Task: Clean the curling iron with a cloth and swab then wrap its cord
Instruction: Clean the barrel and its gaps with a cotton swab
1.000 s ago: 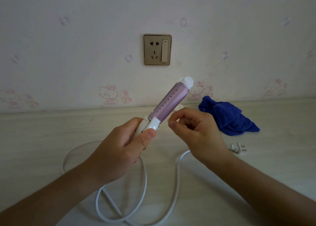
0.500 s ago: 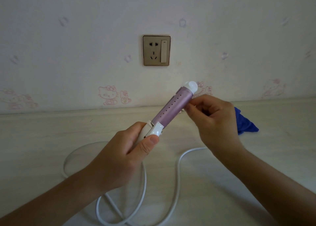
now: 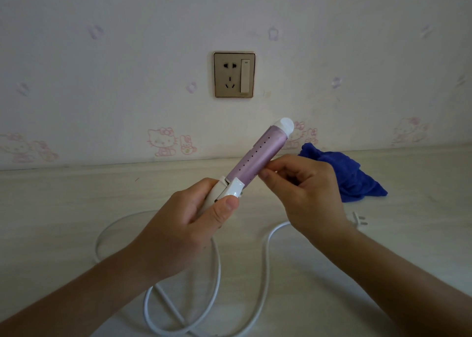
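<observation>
Mid-air, left hand grips curling iron.

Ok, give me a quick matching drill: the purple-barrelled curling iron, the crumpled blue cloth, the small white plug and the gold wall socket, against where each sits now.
Things:
1. purple-barrelled white curling iron
2. crumpled blue cloth
3. small white plug
4. gold-framed wall socket

Places:
A. lying loose on the table, prongs free
B. on the wall, nothing plugged in
C. held off the table, handle gripped by the left hand
D. heaped on the table near the wall

Pairs: 1-C, 2-D, 3-A, 4-B
</observation>
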Demonstrator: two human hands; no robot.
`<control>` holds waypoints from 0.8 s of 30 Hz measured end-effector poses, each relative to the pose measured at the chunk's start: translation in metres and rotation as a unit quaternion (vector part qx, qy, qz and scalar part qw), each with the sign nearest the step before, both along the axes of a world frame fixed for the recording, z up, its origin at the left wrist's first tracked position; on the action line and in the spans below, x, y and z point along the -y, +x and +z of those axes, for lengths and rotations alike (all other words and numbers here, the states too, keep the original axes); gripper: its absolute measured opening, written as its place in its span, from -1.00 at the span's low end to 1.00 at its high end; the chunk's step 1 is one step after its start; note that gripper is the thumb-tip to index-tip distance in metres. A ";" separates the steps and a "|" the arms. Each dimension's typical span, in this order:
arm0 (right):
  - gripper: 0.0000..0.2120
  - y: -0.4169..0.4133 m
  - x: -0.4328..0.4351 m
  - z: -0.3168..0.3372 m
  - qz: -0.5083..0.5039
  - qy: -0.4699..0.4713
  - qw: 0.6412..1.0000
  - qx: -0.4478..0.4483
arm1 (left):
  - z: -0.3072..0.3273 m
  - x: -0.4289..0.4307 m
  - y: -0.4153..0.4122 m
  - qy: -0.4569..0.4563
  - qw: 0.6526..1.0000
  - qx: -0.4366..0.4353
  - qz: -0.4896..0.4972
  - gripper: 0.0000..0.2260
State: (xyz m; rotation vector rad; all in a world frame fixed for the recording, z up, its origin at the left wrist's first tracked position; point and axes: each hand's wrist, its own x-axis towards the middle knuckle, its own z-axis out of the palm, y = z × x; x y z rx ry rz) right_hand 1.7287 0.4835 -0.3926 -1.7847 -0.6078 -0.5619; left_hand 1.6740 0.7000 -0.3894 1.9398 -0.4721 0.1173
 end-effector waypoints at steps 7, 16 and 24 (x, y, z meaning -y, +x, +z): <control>-0.87 -0.006 -0.008 -0.011 0.025 -0.052 0.998 -0.007 | 0.005 -0.001 0.000 0.019 1.000 0.004 0.011 -0.67; -0.92 -0.004 -0.009 -0.013 0.047 -0.075 0.996 0.010 | 0.013 -0.003 0.000 0.049 0.999 0.004 0.002 -0.73; -0.87 0.009 0.011 0.006 -0.052 0.006 0.999 0.000 | 0.012 -0.003 -0.001 0.016 1.000 -0.022 -0.009 -0.71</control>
